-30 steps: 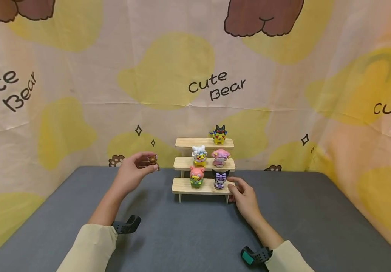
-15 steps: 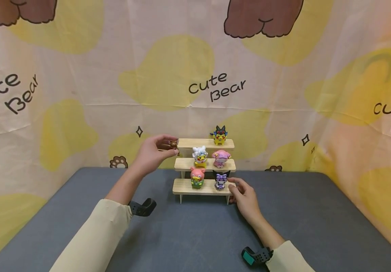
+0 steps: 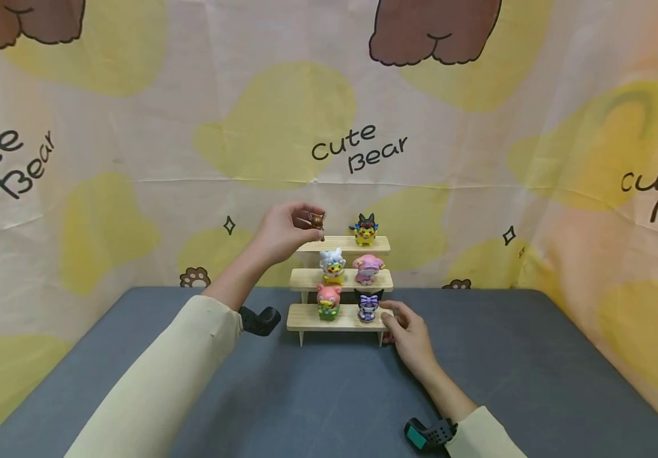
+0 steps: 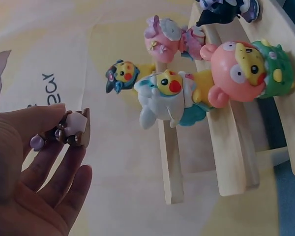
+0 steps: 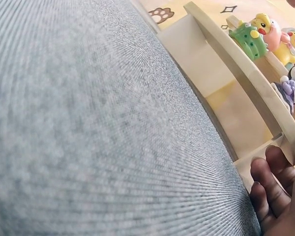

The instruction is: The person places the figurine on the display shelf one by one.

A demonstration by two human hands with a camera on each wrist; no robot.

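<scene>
My left hand (image 3: 287,234) pinches a small brown figurine (image 3: 316,221) between thumb and fingers, above the left end of the top step. In the left wrist view the pale underside of this figurine (image 4: 76,124) shows. A three-step wooden display shelf (image 3: 306,317) stands on the table. At the right end of its lowest step, my right hand (image 3: 411,334) grips the edge. Fingers of that hand (image 5: 269,183) curl by the shelf's side support in the right wrist view. Beside the thumb stands a black and purple figurine (image 3: 368,306).
On the top step's right is a yellow figurine with a dark hood (image 3: 365,230). A white-hooded figurine (image 3: 332,266) and a pink figurine (image 3: 368,270) share the middle step. A pink and green figurine (image 3: 329,302) stands lower left. Behind hangs a printed cloth (image 3: 271,127); grey covers the table (image 3: 329,394).
My left hand has moved right and upward with the brown figurine, from left of the shelf to over its top step. The right hand stays at the lowest step.
</scene>
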